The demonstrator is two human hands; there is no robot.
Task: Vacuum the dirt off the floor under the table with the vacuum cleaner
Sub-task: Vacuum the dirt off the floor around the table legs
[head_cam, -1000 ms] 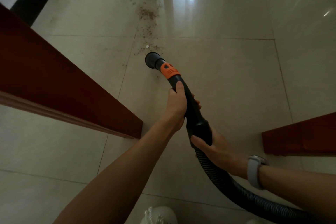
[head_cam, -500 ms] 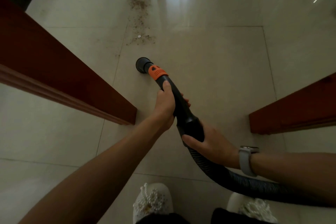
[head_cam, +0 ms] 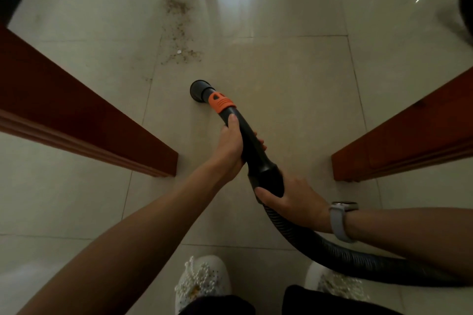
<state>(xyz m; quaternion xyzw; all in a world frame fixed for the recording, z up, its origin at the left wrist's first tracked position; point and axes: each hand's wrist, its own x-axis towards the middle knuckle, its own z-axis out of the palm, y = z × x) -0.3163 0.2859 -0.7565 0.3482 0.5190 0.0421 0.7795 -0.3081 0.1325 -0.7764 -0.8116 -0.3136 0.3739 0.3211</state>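
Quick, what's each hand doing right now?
Left hand: closed around the black vacuum wand.
Right hand: closed around the wand's thicker end, where the hose joins.

no readable text, no labels, no brand marks, no numbers anywhere in view
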